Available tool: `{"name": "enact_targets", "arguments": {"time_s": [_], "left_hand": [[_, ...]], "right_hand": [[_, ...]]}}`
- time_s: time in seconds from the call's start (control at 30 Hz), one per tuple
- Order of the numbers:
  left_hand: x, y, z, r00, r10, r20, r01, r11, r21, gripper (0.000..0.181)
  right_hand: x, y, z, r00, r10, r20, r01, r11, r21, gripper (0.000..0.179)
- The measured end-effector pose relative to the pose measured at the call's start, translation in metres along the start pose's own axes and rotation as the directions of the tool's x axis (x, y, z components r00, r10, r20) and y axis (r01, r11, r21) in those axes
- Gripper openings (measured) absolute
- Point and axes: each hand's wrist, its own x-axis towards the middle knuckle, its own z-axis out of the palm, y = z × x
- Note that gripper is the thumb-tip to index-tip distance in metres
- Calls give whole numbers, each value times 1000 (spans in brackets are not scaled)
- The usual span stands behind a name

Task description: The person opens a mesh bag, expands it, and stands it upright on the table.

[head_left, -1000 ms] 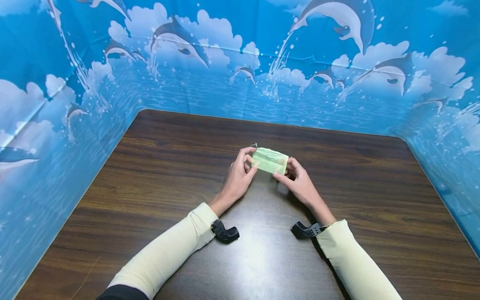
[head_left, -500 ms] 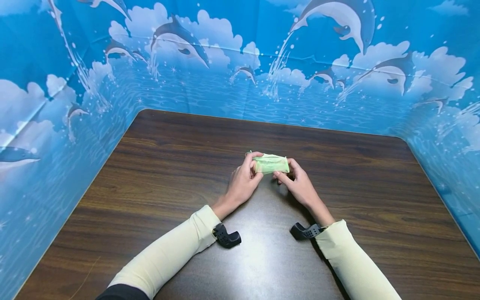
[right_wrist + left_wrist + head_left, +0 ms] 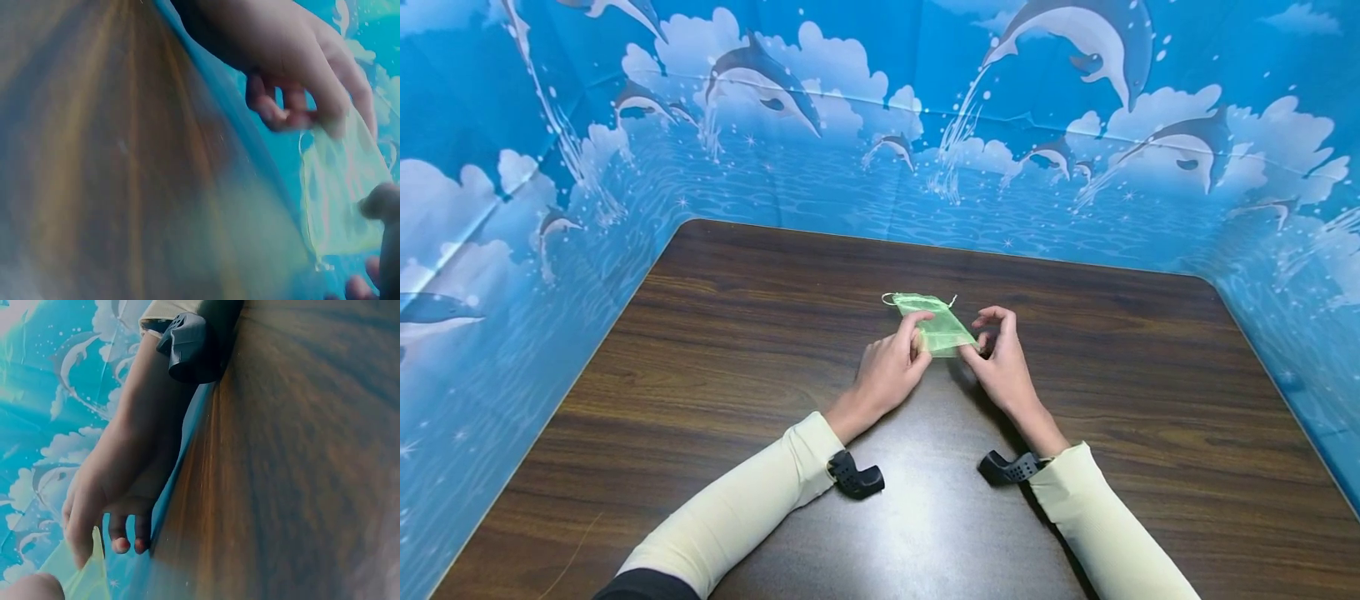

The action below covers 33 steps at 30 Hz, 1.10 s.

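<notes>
A small sheer green drawstring pouch (image 3: 938, 332) is held above the table between my two hands, its drawstring end pointing away and its cords looping out at the far corners. My left hand (image 3: 891, 367) pinches the pouch's left side between thumb and forefinger. At the near right corner, my right hand (image 3: 1009, 367) pinches it by the thumb, with the forefinger raised and bent off the fabric. The left wrist view shows the right hand (image 3: 109, 469) with its thumb against the pouch (image 3: 90, 575). In the right wrist view, the left hand (image 3: 300, 56) grips the pouch (image 3: 340, 187) from above.
A dark wood-grain table (image 3: 737, 308) lies under both hands. A blue curtain (image 3: 850, 192) printed with dolphins and clouds stands round its back and sides. Black wrist devices (image 3: 856, 477) sit on the cuffs of both pale sleeves (image 3: 737, 492).
The pouch has opened out from a flat, folded shape, its drawstring end swinging away from me. My left hand has come slightly nearer. The right forefinger has lifted off the fabric.
</notes>
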Motion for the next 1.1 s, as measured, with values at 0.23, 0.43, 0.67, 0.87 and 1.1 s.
{"name": "enact_targets", "arguments": {"time_s": [0.23, 0.43, 0.67, 0.87, 1.1], "left_hand": [[-2, 2, 2, 995, -94, 11, 93, 990, 104, 54], [-3, 2, 3, 987, -157, 27, 146, 959, 242, 57], [-6, 2, 3, 999, -25, 48, 1, 899, 438, 35], [-5, 1, 3, 990, 120, 79, -142, 878, 457, 10], [-4, 1, 1, 986, 163, 26, -157, 873, 462, 12]], "right_hand": [[-4, -3, 1, 994, -100, -34, 89, 965, -246, 24], [-7, -5, 2, 996, -77, 34, 84, 912, -401, 23], [-6, -3, 3, 983, -161, 93, 186, 855, -485, 23], [-3, -3, 6, 941, -309, 139, 336, 794, -507, 26], [-6, -3, 4, 924, -359, 131, 367, 735, -570, 26]]}}
